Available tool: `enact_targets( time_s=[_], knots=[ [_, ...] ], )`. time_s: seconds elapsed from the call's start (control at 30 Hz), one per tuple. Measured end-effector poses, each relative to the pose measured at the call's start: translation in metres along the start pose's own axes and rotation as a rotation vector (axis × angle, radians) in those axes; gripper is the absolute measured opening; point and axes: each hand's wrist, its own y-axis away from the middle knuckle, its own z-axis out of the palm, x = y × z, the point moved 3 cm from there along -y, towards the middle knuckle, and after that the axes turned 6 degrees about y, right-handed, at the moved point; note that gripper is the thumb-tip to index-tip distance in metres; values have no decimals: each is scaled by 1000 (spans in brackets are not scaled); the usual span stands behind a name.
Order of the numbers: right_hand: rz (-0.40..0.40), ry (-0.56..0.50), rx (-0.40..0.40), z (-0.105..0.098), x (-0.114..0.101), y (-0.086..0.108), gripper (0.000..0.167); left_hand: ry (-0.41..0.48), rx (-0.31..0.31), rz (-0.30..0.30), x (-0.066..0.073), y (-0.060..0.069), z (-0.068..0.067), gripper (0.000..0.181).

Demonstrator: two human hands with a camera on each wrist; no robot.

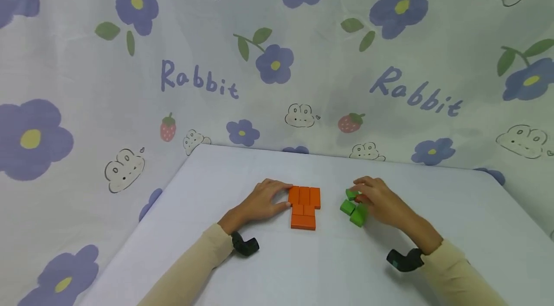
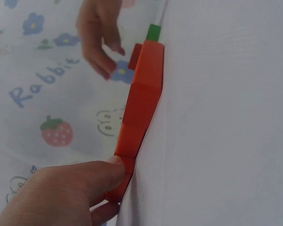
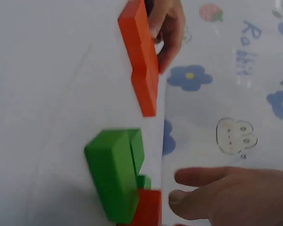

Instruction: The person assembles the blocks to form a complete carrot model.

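Several orange blocks (image 1: 304,200) lie flat and close together in a T-like shape. My left hand (image 1: 261,202) is at their left side, thumb and index finger against opposite ends of the leftmost orange block (image 1: 293,195). Several green blocks (image 1: 347,207) form a loose group to the right. My right hand (image 1: 381,200) hovers over that group's right side; its thumb and index finger stand apart with nothing between them in the right wrist view. Below these fingers a red block (image 3: 149,206) sits beside a tall green block (image 3: 114,176), partly cut off by the frame edge.
All the blocks rest on a white table (image 1: 277,267). Behind it hangs a pale curtain (image 1: 329,89) printed with flowers, rabbits and strawberries. A dark wrist mount (image 1: 245,244) sits on the left wrist and another dark mount (image 1: 405,260) on the right.
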Motion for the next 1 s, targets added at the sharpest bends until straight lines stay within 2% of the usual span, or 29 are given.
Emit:
enact_targets(
  time_s=[0.07,0.17,0.3,0.37,0.43,0.47,0.53,0.67,0.73,0.8,0.87,1.0],
  knots=[
    [-1,3,-72,-3,16,7,28,1,-3,-7,-2,1,-1,55],
    [14,5,-160,-6,31,19,23,20,-17,1,-2,1,0,55],
    [163,-34,-255,-11,44,30,10,15,-15,-13,-4,1,0,55],
    [253,-55,-298,-12,50,34,13,9,-3,-22,-4,1,-1,55],
    [301,-65,-308,-15,56,42,16,14,4,-28,-5,0,0,55],
    [300,-74,-295,-17,59,47,14,17,1,-27,-4,0,0,55],
    [239,-120,-286,-23,62,60,11,26,-7,-23,-4,-1,2,55],
    [15,-193,-342,-30,64,87,46,15,-27,-14,-2,-2,3,55],
    [-51,-184,-349,-30,63,94,49,7,-23,-16,-1,-1,1,55],
    [-42,-162,-335,-27,62,97,40,10,-12,-19,0,-1,-2,55],
    [-23,-138,-280,-23,60,97,34,19,-8,-30,1,0,-4,55],
    [36,-169,-253,-17,52,98,33,20,-14,-31,-1,1,-4,54]
  ],
)
